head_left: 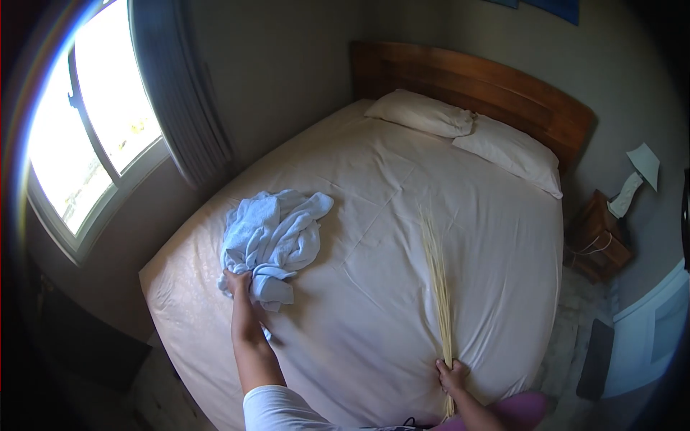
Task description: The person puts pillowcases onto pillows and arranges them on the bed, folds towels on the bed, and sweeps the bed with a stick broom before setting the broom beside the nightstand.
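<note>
My left hand (pixel 236 281) is closed on the lower edge of a crumpled light-blue cloth (pixel 273 226), perhaps a blanket or large towel. The cloth lies bunched on the left part of the bed (pixel 366 287). In my right hand (pixel 452 376), near the front of the bed, is a stick broom (pixel 440 294), a bundle of long thin pale sticks. The fingers wrap round its lower end, and its thin tips point away from me toward the pillows. A fitted beige sheet covers the mattress, with some creases.
Two beige pillows (pixel 420 113) (pixel 507 151) rest against the wooden headboard (pixel 467 79). To the right stand a wooden nightstand (pixel 600 237) and a white lamp (pixel 632 183). A window (pixel 100 108) with a dark curtain (pixel 176 93) is on the left. A dark mat (pixel 595 359) lies on the floor at right.
</note>
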### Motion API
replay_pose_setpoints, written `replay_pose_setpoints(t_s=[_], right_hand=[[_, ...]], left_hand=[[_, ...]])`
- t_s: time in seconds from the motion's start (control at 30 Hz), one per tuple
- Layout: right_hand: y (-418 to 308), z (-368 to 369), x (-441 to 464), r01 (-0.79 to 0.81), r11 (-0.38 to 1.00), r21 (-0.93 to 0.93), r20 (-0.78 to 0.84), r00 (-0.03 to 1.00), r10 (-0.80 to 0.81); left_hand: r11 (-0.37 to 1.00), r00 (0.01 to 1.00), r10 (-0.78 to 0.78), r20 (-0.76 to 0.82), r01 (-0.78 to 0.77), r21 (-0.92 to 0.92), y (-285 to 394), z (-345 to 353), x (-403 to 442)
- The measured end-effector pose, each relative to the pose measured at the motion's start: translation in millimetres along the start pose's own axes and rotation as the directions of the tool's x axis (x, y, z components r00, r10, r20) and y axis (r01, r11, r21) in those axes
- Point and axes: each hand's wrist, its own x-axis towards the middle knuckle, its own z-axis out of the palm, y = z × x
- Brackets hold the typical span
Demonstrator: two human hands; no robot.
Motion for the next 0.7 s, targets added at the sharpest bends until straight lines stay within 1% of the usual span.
replay_pose_setpoints(t_s=[0.07,0.1,0.13,0.17,0.2,0.23,0.27,0.33,0.37,0.4,0.43,0.47,0.5,0.53,0.57,0.6,0.67,0.7], right_hand=[[2,1,-4,0.020,1.000,-0.020,-0.008,1.000,-0.020],[1,2,-4,0.044,0.999,-0.022,-0.001,0.999,-0.044],[1,0,-2,0.048,0.999,-0.023,0.006,0.999,-0.048],[2,0,0,0.083,0.996,-0.026,0.011,0.996,-0.083],[0,1,-4,0.117,0.993,-0.027,0.018,0.993,-0.117],[-17,-2,-17,0.077,0.997,0.015,0.045,0.996,-0.077],[-21,-2,-19,0.083,0.996,0.018,0.055,0.995,-0.084],[-16,-7,-17,0.107,0.994,-0.008,0.073,0.992,-0.107],[-15,-13,-14,0.149,0.987,-0.056,0.122,0.982,-0.142],[-18,-19,-21,0.157,0.986,-0.059,0.131,0.980,-0.148],[-23,-23,-29,0.151,0.986,-0.069,0.137,0.981,-0.141],[-27,-27,-32,0.149,0.986,-0.075,0.139,0.981,-0.138],[-20,-33,-26,0.159,0.985,-0.070,0.139,0.979,-0.148],[-4,-38,-18,0.243,0.967,-0.073,0.129,0.964,-0.233],[2,-44,-21,0.319,0.944,-0.079,0.120,0.943,-0.309],[7,-51,-22,0.310,0.947,-0.082,0.124,0.946,-0.299],[-7,-67,-42,0.162,0.987,-0.014,0.054,0.985,-0.161],[2,-72,-37,0.151,0.988,-0.015,0.056,0.987,-0.150]], left_hand=[[0.999,0.999,0.032,-0.032,-0.031,0.022,18,-17,-26],[0.979,0.988,0.145,0.043,-0.138,-0.150,21,-19,-32],[0.921,0.960,0.265,0.095,-0.223,-0.318,29,-32,-48],[0.859,0.917,0.314,0.245,-0.165,-0.485,39,-46,-66],[0.776,0.845,0.384,0.373,-0.077,-0.626,59,-75,-102],[0.781,0.825,0.406,0.393,-0.090,-0.618,75,-102,-138],[0.784,0.805,0.428,0.411,-0.104,-0.612,88,-120,-166],[0.844,0.681,0.451,0.577,-0.114,-0.524,89,-132,-201],[0.852,0.607,0.480,0.633,-0.149,-0.502,82,-136,-219],[0.855,0.526,0.504,0.685,-0.188,-0.484,83,-146,-247],[0.882,0.433,0.470,0.769,-0.221,-0.415,79,-161,-275],[0.873,0.348,0.448,0.824,-0.368,-0.319,65,-156,-285],[0.723,0.221,0.428,0.876,-0.666,-0.186,68,-170,-308],[0.727,0.043,0.300,0.953,-0.657,-0.199,68,-177,-326],[0.665,-0.104,0.218,0.970,-0.712,-0.226,68,-188,-348],[0.640,-0.357,0.153,0.922,-0.675,-0.367,58,-176,-357],[0.541,-0.616,0.045,0.787,-0.647,-0.537,39,-149,-368],[0.548,-0.618,0.037,0.785,-0.645,-0.533,42,-150,-378]])
